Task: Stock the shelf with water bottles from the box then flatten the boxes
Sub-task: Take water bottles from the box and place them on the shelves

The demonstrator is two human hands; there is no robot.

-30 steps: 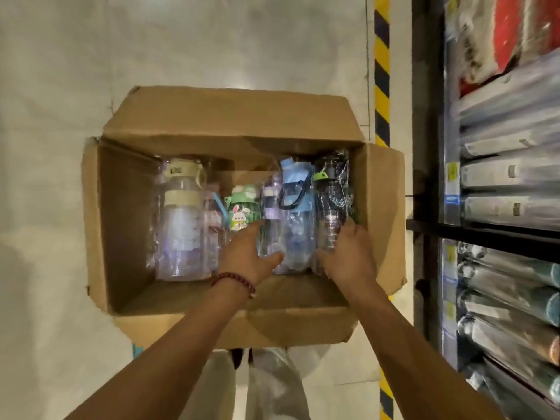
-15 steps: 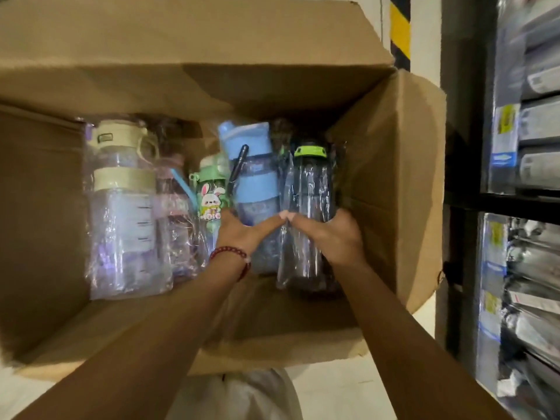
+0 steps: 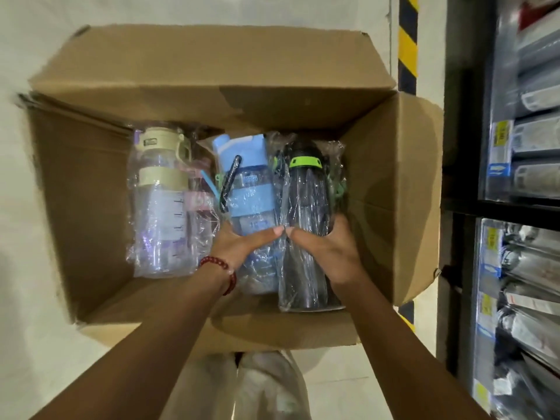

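Box (image 3: 394, 183): open cardboard, flaps spread outward, on the pale floor (image 3: 45, 344), just left of the shelf.
Blue bottle (image 3: 247, 183): plastic-wrapped, blue lid and blue band, black strap along its left side; in the middle of the box, lid toward the far wall.
Left hand (image 3: 239, 244): curled round the lower half of the blue bottle, thumb laid across its front; red bead bracelet (image 3: 225, 272) at the wrist.
Black bottle (image 3: 306, 225): dark, see-through, green clip near the cap, in clear wrap; right part of the box, side by side with the blue bottle and touching it.
Right hand (image 3: 327, 253): wrapped round the middle of the black bottle, thumb on its front; thumb tip meets the left thumb tip.
Cream bottle (image 3: 163, 192): large, clear, cream lid and cream band, wrapped; left part of the box, untouched by either hand.
Pink bottle (image 3: 198, 201): wedged between the cream and blue bottles, mostly hidden.
Shelf (image 3: 521, 207): dark frame at the right edge, rows of wrapped goods on two levels, yellow and blue tags along the front; too blurred to tell the goods.
Striped post (image 3: 407, 40): yellow and black, beyond the box, beside the shelf.
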